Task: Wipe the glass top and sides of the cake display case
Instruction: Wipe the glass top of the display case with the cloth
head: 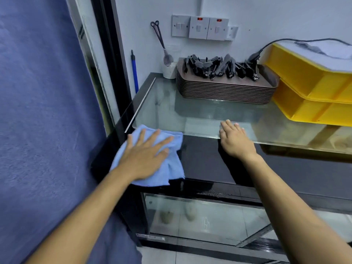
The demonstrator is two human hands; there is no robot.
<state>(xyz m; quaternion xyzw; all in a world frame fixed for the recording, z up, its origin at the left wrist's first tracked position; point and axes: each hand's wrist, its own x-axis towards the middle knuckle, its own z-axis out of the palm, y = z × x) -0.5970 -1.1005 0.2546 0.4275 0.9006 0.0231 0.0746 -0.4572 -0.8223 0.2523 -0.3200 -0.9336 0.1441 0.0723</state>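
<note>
Now, L hand (144,157) fingers flat on blue cloth (171,168) at case (200,115) corner, R hand (236,140) fingers relaxed on glass edge.

Just the one head-worn wide-angle cam, looking forward and down from close above the glass-topped black display case (190,115), white wall (266,16) behind.

A: Positions on the case (200,164)?
B: Cloth (152,168) on its near left corner, left hand (144,155) flat on top of it. Right hand (235,139) to the right, on the glass (190,111) edge.
A: Rear?
B: Trays (224,88) stacked at the back, clips (219,67) on them; cup (169,69) left of the stack, bins (314,92) right (against the wall).
</note>
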